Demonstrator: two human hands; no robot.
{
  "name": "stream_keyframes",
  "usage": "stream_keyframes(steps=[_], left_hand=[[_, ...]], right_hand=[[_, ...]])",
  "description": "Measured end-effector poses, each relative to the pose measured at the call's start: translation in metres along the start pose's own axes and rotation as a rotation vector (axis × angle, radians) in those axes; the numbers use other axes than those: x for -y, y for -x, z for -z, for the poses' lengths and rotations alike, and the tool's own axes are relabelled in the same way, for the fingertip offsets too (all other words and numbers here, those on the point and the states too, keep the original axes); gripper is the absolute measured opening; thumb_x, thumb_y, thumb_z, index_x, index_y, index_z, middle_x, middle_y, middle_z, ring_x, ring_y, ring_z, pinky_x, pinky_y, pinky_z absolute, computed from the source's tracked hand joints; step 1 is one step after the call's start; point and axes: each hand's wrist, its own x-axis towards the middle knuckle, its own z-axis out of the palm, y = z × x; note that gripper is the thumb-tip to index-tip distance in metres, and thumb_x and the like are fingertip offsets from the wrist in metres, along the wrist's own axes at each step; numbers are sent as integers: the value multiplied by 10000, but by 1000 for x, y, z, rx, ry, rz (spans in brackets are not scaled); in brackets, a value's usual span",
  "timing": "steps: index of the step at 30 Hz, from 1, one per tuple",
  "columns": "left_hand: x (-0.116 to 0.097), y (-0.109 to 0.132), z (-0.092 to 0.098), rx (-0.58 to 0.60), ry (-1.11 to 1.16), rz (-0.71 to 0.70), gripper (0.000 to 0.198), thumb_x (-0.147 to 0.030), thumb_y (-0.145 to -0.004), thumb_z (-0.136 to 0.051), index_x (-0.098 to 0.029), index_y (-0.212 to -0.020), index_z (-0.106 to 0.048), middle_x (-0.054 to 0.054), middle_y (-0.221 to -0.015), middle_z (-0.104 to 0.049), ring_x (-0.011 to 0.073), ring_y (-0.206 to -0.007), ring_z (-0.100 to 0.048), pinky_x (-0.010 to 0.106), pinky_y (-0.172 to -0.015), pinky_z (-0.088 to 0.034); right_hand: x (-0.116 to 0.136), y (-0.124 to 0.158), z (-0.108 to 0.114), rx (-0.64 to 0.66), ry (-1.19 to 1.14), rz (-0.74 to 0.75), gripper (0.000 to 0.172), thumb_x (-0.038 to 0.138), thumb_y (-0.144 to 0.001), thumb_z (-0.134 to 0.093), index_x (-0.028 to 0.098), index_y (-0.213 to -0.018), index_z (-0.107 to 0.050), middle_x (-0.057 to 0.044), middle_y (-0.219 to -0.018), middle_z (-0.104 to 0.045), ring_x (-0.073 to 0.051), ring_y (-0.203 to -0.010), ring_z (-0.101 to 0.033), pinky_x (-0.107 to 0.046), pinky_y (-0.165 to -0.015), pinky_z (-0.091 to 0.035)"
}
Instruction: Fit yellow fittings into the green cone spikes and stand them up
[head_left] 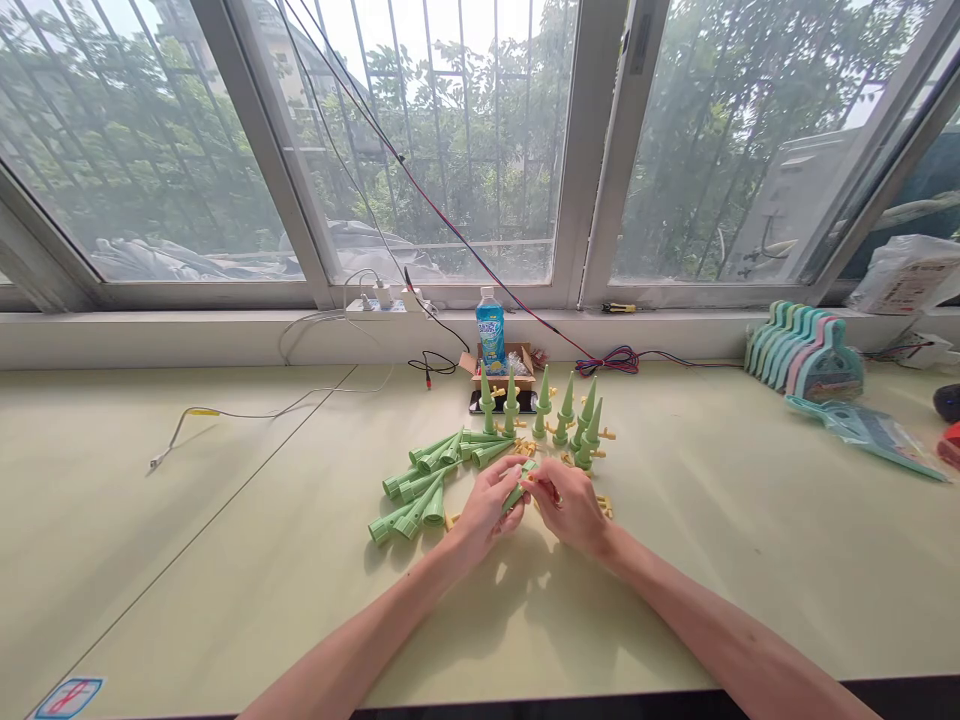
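My left hand (486, 508) is closed around a green plastic watering spike (514, 497), held tilted just above the table. Against its upper part, my right hand (568, 502) is closed in a pinch; what its fingertips hold is too small and covered to make out. Loose green watering spikes (420, 505) lie in a pile beside my left hand. Behind my hands, several green spikes (566, 412) stand point up with yellow valves fitted on their sides. Small yellow valves (526, 449) lie between the two groups, and more yellow pieces (604, 506) are partly hidden behind my right hand.
A blue liquid bottle (490, 335) stands by a small cardboard box (517, 381), with a dark phone (527, 401) before it. Cables (615, 360) run along the sill. Pastel dustpan-like pieces (806, 350) stand at right; a white cable (247, 412) crosses the left tabletop.
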Motion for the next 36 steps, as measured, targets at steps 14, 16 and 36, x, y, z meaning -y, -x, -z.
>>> stream_keyframes(steps=[14, 16, 36], left_hand=[[-4, -1, 0, 12, -45, -54, 480, -515, -806, -664, -179, -1122, -533, -79, -567, -466, 23, -331, -290, 182, -342, -150], [-5, -2, 0, -19, -82, -71, 486, -525, -808, -653, -189, -1136, -528, -66, -617, -497, 25, -348, -306, 179, -345, -165], [4, -4, 13, -211, -949, -424, 276, -369, -905, -510, -222, -1106, -627, -4, -670, -577, 154, -543, -481, 245, -579, -352]], right_hand=[[-1, 0, 2, 32, -49, -33, 226, 294, -981, -474, 201, -788, -545, 22, -620, -560, -91, -483, -431, -221, -500, -368], [-2, -2, 5, 54, -49, -46, 223, 318, -986, -469, 199, -823, -563, 14, -637, -584, -99, -497, -456, -228, -513, -387], [-21, -8, 11, 145, 180, -240, 157, 225, -959, -479, 192, -913, -626, -30, -786, -632, -153, -621, -565, -269, -612, -439]])
